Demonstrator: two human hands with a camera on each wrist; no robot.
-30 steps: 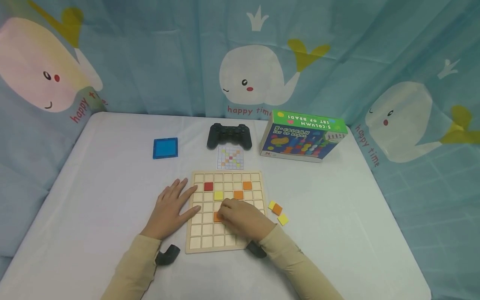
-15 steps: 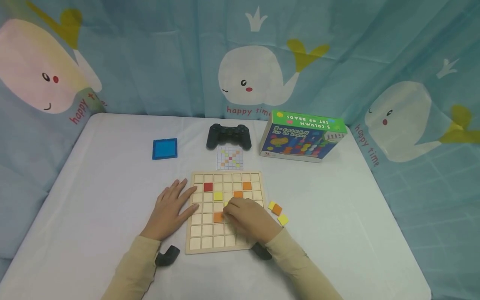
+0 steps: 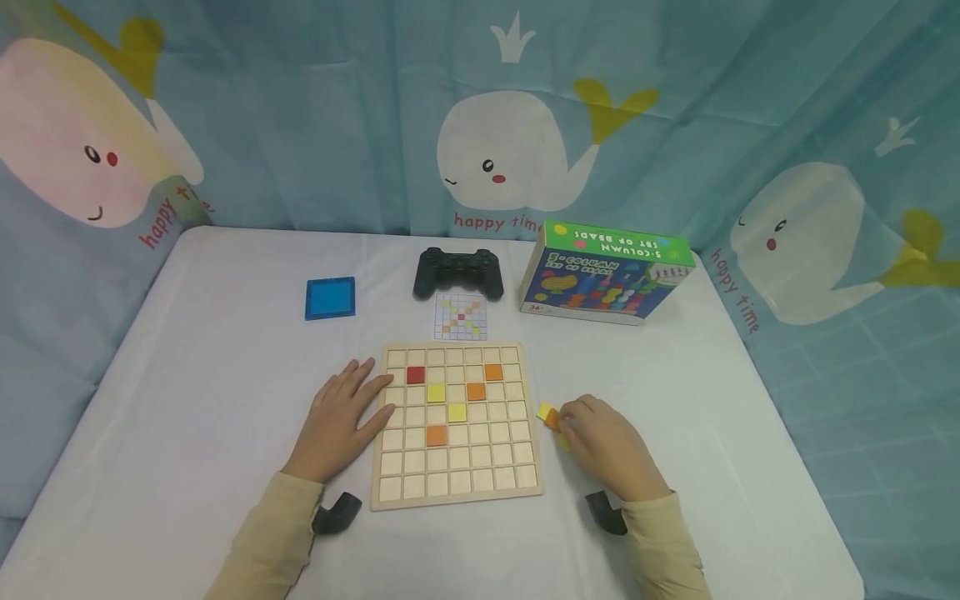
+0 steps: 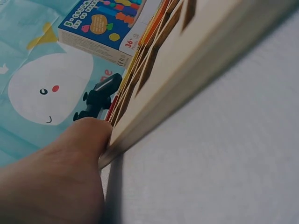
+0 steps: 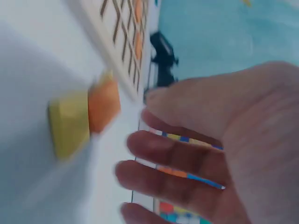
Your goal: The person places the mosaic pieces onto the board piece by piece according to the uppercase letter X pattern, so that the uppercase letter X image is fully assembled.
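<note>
A wooden grid board (image 3: 482,481) lies on the table. My left hand (image 3: 339,421) rests along its left edge, fingers spread and thumb over the rim. Set in its squares are a red tile (image 3: 416,375), a yellow tile (image 3: 436,392) with another yellow tile (image 3: 457,412) below it, and several orange tiles, one orange tile (image 3: 437,435) lowest. Right of the board, my right hand (image 3: 606,442) is beside a few loose tiles, partly covering them in the head view. The right wrist view shows its fingers loosely bent, apart from an orange tile (image 5: 103,106) and a yellow tile (image 5: 70,123).
Behind the board lies a card (image 3: 461,317) printted with a coloured grid, next to a black game controller (image 3: 458,273). A bead-set box (image 3: 603,275) stands at the back right. A blue square tray (image 3: 330,297) is at the back left. A whale-print curtain (image 3: 315,125) hangs behind.
My right hand has moved right, off the board to the loose tiles. A yellow tile in the middle of the board, covered before, now shows. My left hand has stayed put.
</note>
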